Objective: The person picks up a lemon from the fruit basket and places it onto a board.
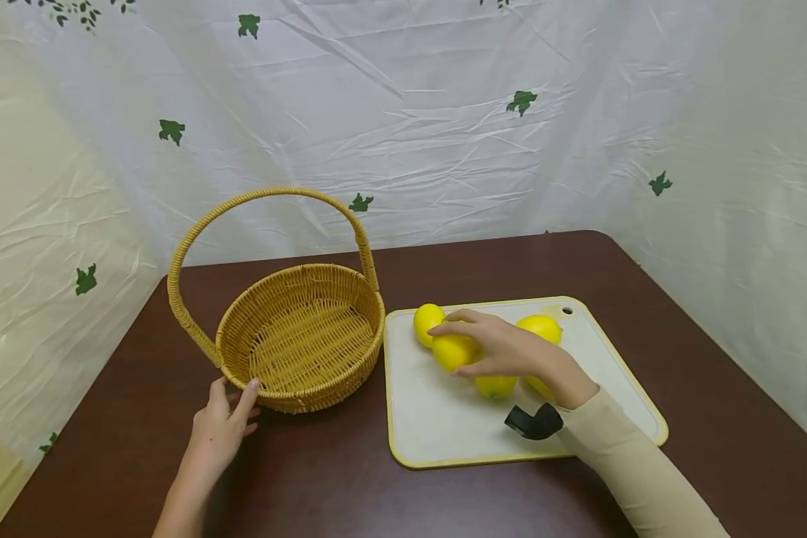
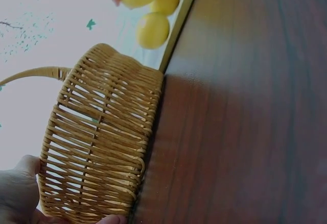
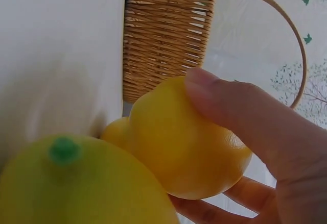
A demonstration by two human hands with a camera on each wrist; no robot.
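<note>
A round yellow wicker basket with a tall arched handle stands on the left of the table, nothing inside it. My left hand grips its near-left rim, thumb over the edge and fingers along the outer wall. On the white cutting board, my right hand holds a lemon between thumb and fingers. The right wrist view shows the thumb pressed on this lemon, with a green-tipped lemon close in front. Around the hand lie another lemon at the left and several more, partly hidden by the hand and wrist.
The board has a yellow edge and a hole at its far-right corner, and lies just right of the basket. A black strap piece shows at the right wrist. White cloth with green leaves hangs behind the dark brown table.
</note>
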